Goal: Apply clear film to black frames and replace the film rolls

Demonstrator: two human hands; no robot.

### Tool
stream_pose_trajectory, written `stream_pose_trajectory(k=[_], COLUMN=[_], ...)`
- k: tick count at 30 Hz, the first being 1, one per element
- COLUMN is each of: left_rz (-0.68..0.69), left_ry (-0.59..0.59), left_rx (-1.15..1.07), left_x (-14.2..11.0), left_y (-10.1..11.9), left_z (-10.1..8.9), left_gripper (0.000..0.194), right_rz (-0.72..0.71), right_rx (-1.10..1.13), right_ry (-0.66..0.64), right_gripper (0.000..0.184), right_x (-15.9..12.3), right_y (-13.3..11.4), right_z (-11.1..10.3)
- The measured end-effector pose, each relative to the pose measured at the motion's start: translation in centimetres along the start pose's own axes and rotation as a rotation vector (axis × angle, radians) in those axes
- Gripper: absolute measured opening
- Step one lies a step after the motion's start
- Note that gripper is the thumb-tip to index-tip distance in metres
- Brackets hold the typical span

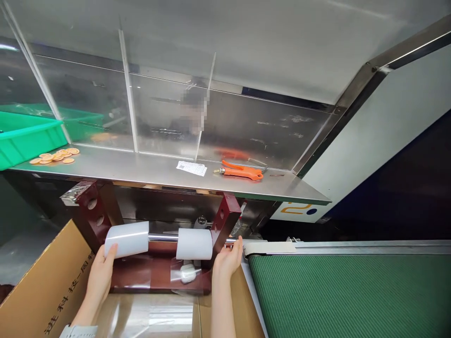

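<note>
1. At 8 o'clock, I see my left hand (100,272) with its thumb pressed against the left roll (127,240), other fingers mostly hidden.
2. That roll tilts slightly, so I judge its alignment unfinished; the rod's (162,237) left end is hidden, so I can't confirm seating.
3. At 7 o'clock, the right roll (195,244) looks done, already on the rod.
4. At 6 o'clock, the rod passes the right bracket (225,217); my right hand's (227,263) fingertips meet its end, but I can't tell whether they pinch.
</note>
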State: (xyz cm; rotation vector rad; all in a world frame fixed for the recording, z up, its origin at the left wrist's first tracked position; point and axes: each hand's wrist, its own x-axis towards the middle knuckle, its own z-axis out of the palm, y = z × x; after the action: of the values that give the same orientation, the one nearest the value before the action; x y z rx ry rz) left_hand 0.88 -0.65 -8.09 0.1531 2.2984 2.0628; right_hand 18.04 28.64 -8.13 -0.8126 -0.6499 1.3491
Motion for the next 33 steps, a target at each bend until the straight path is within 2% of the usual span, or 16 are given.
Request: stream_pose_trajectory(k=[4,7,13,18,22,28,33], left_rz=[0.007,0.025,0.042,0.001,-0.031,-0.121,-0.117], left_ry=[-0.059,-0.087,-0.219,-0.210,-0.178,-0.289,-0.385], left_rx=[-0.007,-0.051,-0.160,-0.169,-0.205,-0.131,-0.145], left_x=[0.5,0.5,0.5,-0.6,-1.7,-1.5,-1.3], left_y=[0.3,0.7,0.7,-0.3,-1.1,-0.5,0.7], left_z=[-0.2,0.5,1.9,2.3,2.8,3.2,5.9], left_gripper=[0.039,0.040,0.039,0.042,0.053,0.057,0.055], right_rz=[-0.023,-0.032,-0.019,0.025,0.113,0.158,0.246], right_rx=[0.021,0.053,0.121,0.112,0.044,0.076,0.056], right_ry=[-0.012,-0.007,0.026,0.024,-0.053,-0.091,-0.146], right_gripper=[0.041,0.039,0.038,0.040,0.048,0.063,0.058], right_x=[0.5,1.6,3.8,3.1,2.3,2.0,1.8], right_y=[-0.1,-0.4,-1.1,-0.8,-0.2,-0.7,-0.9], right_z=[-0.3,-0.5,-0.3,-0.2,-0.2,-0.5,0.0])
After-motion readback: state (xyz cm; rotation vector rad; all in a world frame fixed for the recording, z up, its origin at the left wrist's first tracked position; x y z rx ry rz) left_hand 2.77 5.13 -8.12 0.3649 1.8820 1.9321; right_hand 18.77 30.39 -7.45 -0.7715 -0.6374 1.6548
